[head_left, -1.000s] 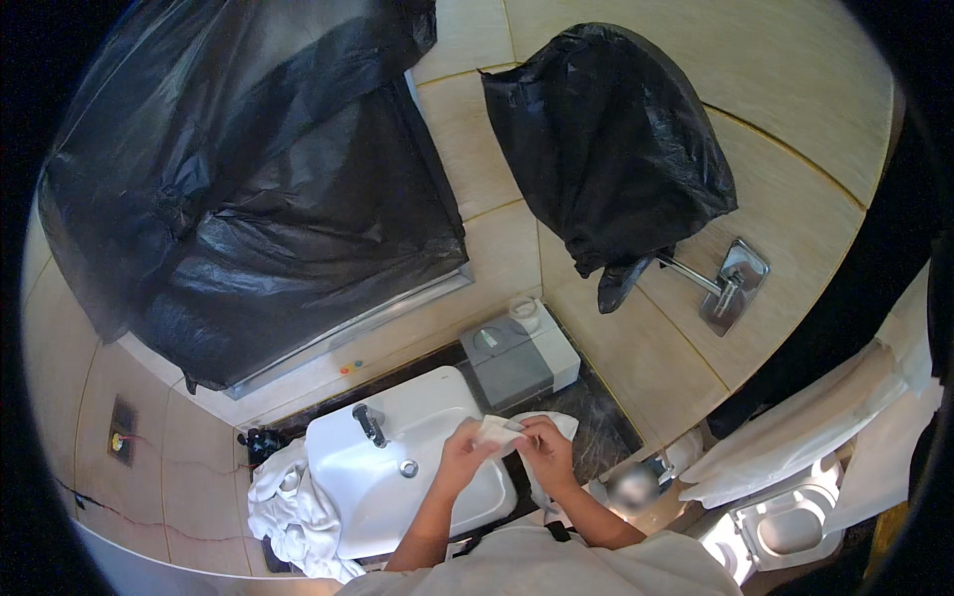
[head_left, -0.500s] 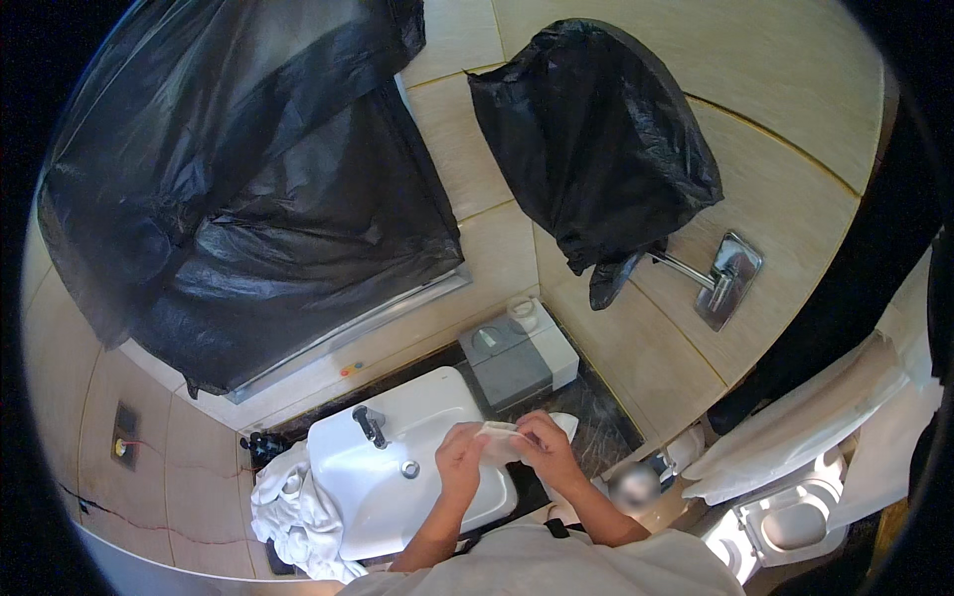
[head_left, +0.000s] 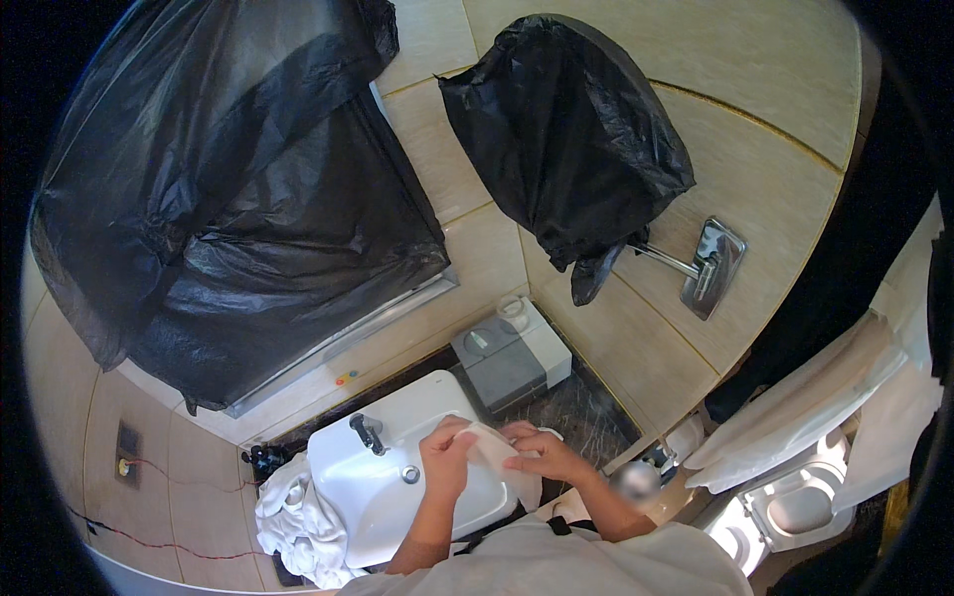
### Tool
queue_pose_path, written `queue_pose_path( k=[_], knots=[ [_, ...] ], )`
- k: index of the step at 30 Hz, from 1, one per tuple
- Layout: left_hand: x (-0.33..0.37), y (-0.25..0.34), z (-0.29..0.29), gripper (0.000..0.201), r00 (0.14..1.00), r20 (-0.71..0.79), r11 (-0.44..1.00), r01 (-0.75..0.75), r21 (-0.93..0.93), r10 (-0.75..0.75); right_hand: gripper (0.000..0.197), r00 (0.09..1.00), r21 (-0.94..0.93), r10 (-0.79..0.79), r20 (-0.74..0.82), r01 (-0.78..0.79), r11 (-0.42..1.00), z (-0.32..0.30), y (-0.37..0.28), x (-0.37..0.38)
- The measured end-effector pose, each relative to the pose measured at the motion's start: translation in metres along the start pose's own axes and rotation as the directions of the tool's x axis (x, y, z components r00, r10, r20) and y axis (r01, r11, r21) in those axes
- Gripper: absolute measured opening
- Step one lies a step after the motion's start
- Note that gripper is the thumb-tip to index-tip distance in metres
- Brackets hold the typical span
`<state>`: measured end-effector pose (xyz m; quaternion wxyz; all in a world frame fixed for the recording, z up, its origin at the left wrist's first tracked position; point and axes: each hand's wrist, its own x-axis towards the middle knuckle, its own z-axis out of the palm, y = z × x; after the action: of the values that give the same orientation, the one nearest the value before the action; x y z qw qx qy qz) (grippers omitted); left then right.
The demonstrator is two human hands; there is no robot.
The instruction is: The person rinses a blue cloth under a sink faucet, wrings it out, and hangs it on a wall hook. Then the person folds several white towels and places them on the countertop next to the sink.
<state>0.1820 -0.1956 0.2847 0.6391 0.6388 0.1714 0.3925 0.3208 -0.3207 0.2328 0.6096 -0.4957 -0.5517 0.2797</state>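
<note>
Over the right part of the white washbasin (head_left: 343, 462), both my hands hold a thin, whitish, see-through sheet (head_left: 495, 452); whether it is tissue, cloth or plastic I cannot tell. My left hand (head_left: 445, 455) pinches its left edge between thumb and fingers. On the other side, my right hand (head_left: 549, 459) grips it with the thumb in front and the fingers partly behind. The sheet hangs slanting between the hands, its lower end by my right wrist. A chrome faucet (head_left: 367, 434) stands at the basin's back.
A crumpled white cloth (head_left: 298, 512) lies left of the basin. Behind it, a grey and white box (head_left: 505, 360) sits on the dark counter (head_left: 596, 412). Black plastic covers a large panel (head_left: 298, 238) and a round wall-arm fixture (head_left: 571, 139). A toilet (head_left: 795, 502) stands at right.
The sheet has opened out from a small bunched piece to a longer, hanging one. My hands have moved slightly apart, and the view has shifted a little.
</note>
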Motion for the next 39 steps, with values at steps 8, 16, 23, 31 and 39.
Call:
queue_pose_path(
  k=[8,16,23,31,39],
  knots=[
    [0.005,0.01,-0.008,0.012,0.988,0.037,0.987,0.149,-0.055,-0.147,0.015,0.955,-0.259,-0.109,-0.275,0.035,0.965,-0.012,-0.037,0.003],
    [0.007,0.021,0.006,0.015,0.993,0.094,0.976,0.055,0.211,-0.076,0.018,0.992,-0.32,-0.011,-0.124,-0.029,0.947,-0.014,-0.003,-0.007],
    [0.011,0.015,-0.017,0.016,0.999,0.05,0.936,-0.033,0.349,0.016,0.017,1.0,-0.648,0.026,0.0,-0.02,0.761,-0.03,0.026,-0.031],
    [0.015,-0.024,-0.045,0.021,0.987,-0.159,0.764,0.116,0.635,-0.017,0.016,0.991,-0.625,-0.01,-0.132,-0.075,0.777,-0.03,-0.025,-0.014],
    [0.014,-0.034,-0.057,0.02,0.997,-0.042,0.351,0.063,0.934,-0.067,0.019,0.981,-0.639,0.135,-0.141,-0.194,0.744,-0.025,-0.009,-0.015]
  ],
)
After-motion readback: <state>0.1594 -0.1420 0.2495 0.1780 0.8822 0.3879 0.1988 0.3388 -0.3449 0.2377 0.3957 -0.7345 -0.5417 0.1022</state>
